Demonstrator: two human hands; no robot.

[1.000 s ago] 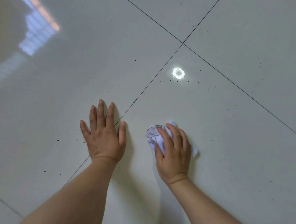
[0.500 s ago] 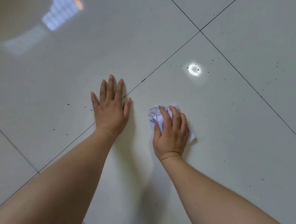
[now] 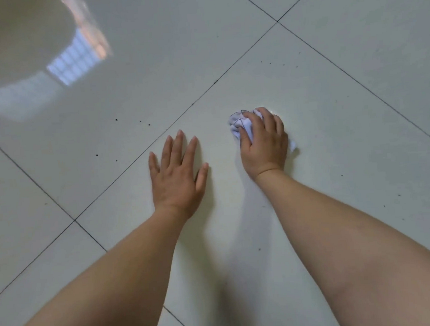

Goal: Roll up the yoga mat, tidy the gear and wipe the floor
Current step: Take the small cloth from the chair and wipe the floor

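white glossy tile fills the head view: the floor [image 3: 334, 134] runs from edge to edge, crossed by thin dark grout lines [image 3: 216, 81], with a bright window reflection [image 3: 74, 63] at the upper left. the right hand [image 3: 265, 149] sits on a tile just right of centre. its fingers curl over a crumpled white cloth [image 3: 236, 122] marked with thin dark lines and press it down onto the floor. a small corner of the cloth pokes out past the little-finger side. the left hand [image 3: 176, 175] lies flat on the same tile, palm down, fingers straight and slightly spread, holding nothing. it looks like a prop for the person's weight. the two hands are near but apart.

as for progress, this looks like the wiping step, the last one named in the task. no yoga mat and no gear show anywhere in view, so whether the mat is rolled and the gear put away cannot be told from here. wiping bare floor does suggest those steps are probably done.

the wiping itself seems unfinished. small dark specks [image 3: 269, 63] dot the tile beyond the cloth, more lie on the tile to the left of the left hand, and a few sit beside the right forearm. the patch right around the cloth looks free of them. what is left, by my reading, is to carry the cloth out over the speckled tiles.
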